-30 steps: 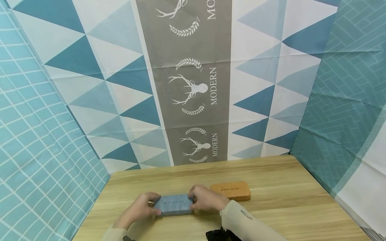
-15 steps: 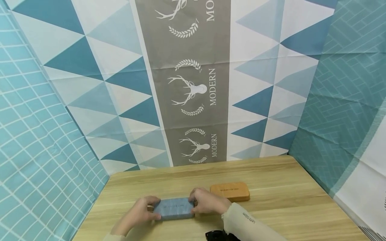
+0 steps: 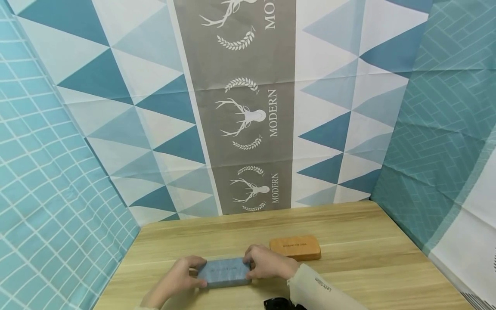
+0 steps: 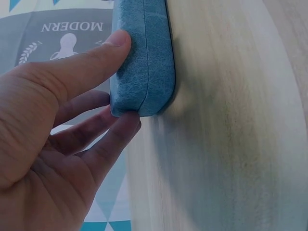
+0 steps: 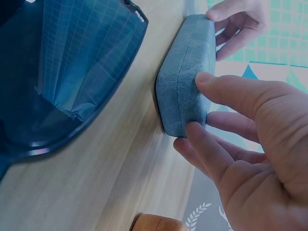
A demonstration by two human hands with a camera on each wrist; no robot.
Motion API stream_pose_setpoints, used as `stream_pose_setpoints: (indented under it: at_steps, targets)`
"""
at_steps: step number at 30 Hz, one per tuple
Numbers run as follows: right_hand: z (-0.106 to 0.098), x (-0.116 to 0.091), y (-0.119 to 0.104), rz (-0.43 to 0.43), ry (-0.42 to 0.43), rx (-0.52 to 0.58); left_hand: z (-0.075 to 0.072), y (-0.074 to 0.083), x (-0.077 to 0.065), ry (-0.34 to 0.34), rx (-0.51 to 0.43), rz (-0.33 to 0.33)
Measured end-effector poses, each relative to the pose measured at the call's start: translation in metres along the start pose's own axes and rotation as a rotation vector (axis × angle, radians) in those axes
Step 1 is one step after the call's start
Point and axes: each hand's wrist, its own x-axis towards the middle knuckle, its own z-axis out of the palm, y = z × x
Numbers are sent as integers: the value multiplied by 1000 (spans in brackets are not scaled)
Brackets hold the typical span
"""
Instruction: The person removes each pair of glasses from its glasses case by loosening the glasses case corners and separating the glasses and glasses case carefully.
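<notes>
A blue glasses case [image 3: 224, 272] with small dark lettering lies lengthwise on the wooden table. My left hand [image 3: 182, 276] grips its left end, thumb on the near side and fingers round the end and far side. At the other end, my right hand [image 3: 269, 262] pinches the case between thumb and fingers. The left wrist view shows the thumb pressing the side of the blue case [image 4: 144, 53], with a seam running along it. In the right wrist view both hands touch the case [image 5: 180, 72], one at each end.
An orange glasses case [image 3: 296, 248] with dark lettering lies just beyond my right hand. Dark sunglasses [image 3: 277, 303] sit near the table's front edge, by my right sleeve; their glossy lens [image 5: 62, 72] looms large in the right wrist view. Patterned cloth walls [image 3: 252, 112] border the table [image 3: 368, 249].
Both hands have drawn the blue glasses case a little toward me and slightly to the right, keeping their grip. The orange case and the sunglasses have stayed in place.
</notes>
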Motion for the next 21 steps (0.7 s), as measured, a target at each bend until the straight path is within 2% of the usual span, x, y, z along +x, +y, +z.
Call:
stream_pose_setpoints:
  at_steps: [7,17,21]
  targets:
    - [0,-2,3,-25,-20,48,1,2,1,-2,24,-39]
    - [2,-2,4,-15,-9,52,2,4,2,6,23,-81]
    - [2,-2,4,-12,-8,41,2,4,2,2,18,-78]
